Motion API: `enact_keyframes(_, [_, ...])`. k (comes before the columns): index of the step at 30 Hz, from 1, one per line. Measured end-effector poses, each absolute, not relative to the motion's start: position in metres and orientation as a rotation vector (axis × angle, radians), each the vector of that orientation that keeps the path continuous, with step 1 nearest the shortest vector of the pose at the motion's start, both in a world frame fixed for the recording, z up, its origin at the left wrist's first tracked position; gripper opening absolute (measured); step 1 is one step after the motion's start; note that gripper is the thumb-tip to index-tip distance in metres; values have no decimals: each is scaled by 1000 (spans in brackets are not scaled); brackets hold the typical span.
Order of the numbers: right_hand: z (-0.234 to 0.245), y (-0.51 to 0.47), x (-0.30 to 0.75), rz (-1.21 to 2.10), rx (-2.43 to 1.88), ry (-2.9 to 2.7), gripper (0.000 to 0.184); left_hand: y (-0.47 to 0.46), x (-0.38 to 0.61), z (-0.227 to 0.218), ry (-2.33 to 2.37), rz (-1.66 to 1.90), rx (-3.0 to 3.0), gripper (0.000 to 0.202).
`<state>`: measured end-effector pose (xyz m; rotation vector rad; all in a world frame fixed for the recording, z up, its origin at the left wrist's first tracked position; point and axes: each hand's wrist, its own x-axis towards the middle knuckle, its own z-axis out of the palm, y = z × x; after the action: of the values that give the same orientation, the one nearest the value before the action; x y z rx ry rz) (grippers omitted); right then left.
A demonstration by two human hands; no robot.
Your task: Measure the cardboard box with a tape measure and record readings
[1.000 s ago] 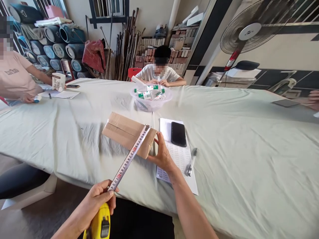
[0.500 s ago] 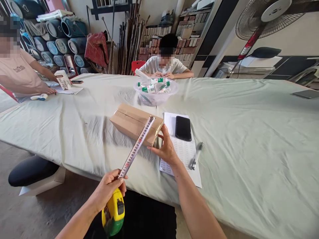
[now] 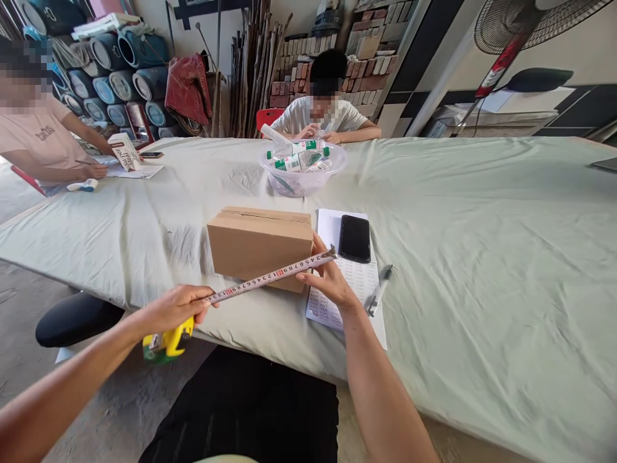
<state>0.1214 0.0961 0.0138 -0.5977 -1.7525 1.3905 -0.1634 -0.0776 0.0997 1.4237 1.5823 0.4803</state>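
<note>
A closed brown cardboard box (image 3: 260, 247) sits on the cloth-covered table in front of me. My left hand (image 3: 180, 305) is closed around the pulled-out blade of a tape measure (image 3: 270, 278), whose yellow and green case hangs below that hand past the table edge. The numbered blade slants up to the right across the box's long front side, its metal hook beyond the box's right end. My right hand (image 3: 332, 273) grips that right end, thumb at the front and fingers partly hidden behind the blade and box.
Beside the box lie printed sheets (image 3: 347, 302) with a black phone (image 3: 355, 238) and a pen (image 3: 380, 290). A clear basin (image 3: 303, 183) of plastic bottles stands behind. Two people sit at the table's far and left sides. A dark stool (image 3: 77, 318) is at lower left.
My left hand has moved left and up with the tape measure. The blade has swung from across the box's top to along its front side. The box has turned, showing more of that side.
</note>
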Motion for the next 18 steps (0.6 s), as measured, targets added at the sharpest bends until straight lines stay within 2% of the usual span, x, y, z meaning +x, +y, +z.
enact_keyframes(8, [13, 101, 132, 1599, -568, -1733, 90, -28, -207, 151, 1710, 14, 1745, 28])
enact_keyframes(18, [13, 104, 135, 1616, -548, -1743, 93, 16, -231, 180, 1600, -58, 1846, 20])
